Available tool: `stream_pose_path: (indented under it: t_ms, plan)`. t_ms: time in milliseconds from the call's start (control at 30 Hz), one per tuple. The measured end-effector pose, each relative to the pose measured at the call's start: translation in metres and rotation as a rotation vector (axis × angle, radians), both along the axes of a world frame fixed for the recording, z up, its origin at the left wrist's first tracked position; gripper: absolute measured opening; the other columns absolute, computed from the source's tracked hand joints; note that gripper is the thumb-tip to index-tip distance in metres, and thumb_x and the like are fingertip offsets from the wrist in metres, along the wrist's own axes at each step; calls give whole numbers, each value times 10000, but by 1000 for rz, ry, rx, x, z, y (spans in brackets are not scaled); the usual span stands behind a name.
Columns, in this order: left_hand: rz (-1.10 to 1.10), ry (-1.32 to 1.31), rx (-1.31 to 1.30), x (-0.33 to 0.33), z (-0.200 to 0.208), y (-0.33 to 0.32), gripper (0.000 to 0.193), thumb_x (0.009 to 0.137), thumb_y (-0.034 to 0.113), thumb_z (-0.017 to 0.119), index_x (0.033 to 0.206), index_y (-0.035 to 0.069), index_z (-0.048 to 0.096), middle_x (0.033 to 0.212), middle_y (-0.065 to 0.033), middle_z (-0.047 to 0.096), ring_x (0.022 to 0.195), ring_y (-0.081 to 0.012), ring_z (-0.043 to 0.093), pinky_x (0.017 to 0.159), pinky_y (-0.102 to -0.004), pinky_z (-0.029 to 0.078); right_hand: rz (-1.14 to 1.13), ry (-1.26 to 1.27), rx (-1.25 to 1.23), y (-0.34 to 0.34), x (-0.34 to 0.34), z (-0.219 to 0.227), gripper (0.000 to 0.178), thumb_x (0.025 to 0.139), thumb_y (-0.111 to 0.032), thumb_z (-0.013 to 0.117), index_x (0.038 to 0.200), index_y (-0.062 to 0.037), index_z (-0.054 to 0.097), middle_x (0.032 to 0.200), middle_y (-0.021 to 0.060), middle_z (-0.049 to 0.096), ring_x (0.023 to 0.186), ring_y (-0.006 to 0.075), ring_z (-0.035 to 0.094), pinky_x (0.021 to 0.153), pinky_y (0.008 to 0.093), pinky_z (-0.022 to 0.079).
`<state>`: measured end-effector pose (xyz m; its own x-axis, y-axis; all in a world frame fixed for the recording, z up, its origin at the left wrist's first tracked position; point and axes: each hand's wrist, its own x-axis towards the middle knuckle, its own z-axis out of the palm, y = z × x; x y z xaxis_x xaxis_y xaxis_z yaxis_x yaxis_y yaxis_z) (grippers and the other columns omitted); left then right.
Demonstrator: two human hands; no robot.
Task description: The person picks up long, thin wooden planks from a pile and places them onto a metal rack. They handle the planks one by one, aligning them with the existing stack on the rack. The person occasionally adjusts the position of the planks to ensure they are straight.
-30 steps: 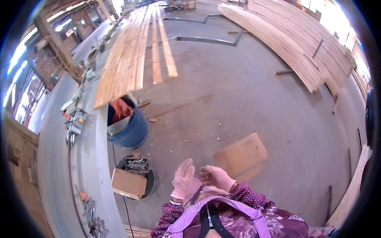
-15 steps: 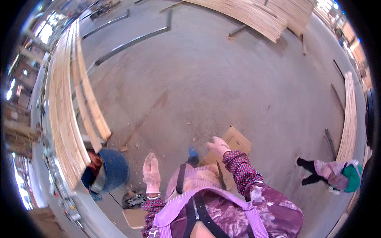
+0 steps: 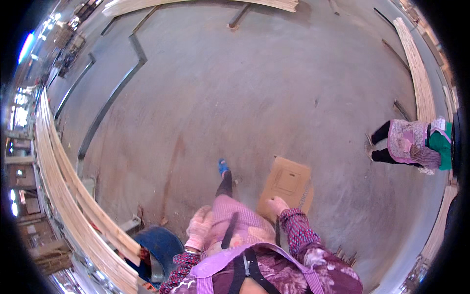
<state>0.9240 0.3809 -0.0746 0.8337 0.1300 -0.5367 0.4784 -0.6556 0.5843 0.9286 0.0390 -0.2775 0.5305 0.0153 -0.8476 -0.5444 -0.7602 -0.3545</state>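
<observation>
My left hand [image 3: 199,228], in a pale knit glove, hangs beside the pink checked apron [image 3: 240,214] on my front. Its fingers are loosely extended, and nothing shows in them. In front of me to the right is my right hand [image 3: 277,205], with its fingers loosely curled and no object visible in it. Beyond and below that hand, a flattened brown cardboard piece [image 3: 290,179] lies on the floor; my hand overlaps its near edge in the view. One foot in a blue shoe [image 3: 223,166] is stretched forward.
A blue barrel [image 3: 164,247] stands at the lower left, beside long wooden boards [image 3: 61,196]. Metal rails [image 3: 110,105] lie at the far left. More boards [image 3: 200,5] are stacked at the back. At right, a person [image 3: 409,142] stands near another board stack [image 3: 416,73].
My view has moved forward and turned right across the floor. My left hand has swung back towards the apron, its fingers less straight. My right hand's fingers look more curled.
</observation>
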Motion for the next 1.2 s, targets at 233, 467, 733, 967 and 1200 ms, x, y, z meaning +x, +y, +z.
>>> stream_pose_path:
  t_ms: [233,467,733,967,1200]
  plan:
    - [-346,18,-163,218,-32,-7,495,962,436,557,1301,84,636,1342,-139,627,1278,-294,566,1083,-365,430,-464,41,8,19,70,25,447,920,-387,561,1122,-14,701,993,162,713,928,264,680,833,399,530]
    - [-9,-78,-155,337,10,70,571,975,410,538,1388,16,544,1431,-155,558,1336,-278,519,1134,-368,383,-491,-57,124,73,208,44,413,886,-375,613,1083,-21,692,815,47,655,710,150,617,651,325,517]
    - [-95,-112,51,355,67,95,643,964,536,480,1381,54,561,1414,-151,567,1322,-298,522,1117,-392,397,-500,-5,274,104,335,51,276,896,-302,632,949,-34,674,745,57,601,654,155,600,565,311,502]
    - [134,-130,216,367,74,120,598,956,500,507,1356,62,586,1401,-145,579,1300,-297,541,1101,-398,412,269,-273,91,97,423,19,377,850,-325,589,979,15,690,816,215,680,755,330,672,702,428,529]
    - [669,-144,240,363,88,122,574,973,451,524,1369,38,574,1421,-167,558,1320,-295,523,1118,-391,394,965,-363,84,179,612,15,390,876,-305,554,1047,7,715,1012,285,698,1030,426,661,906,471,506]
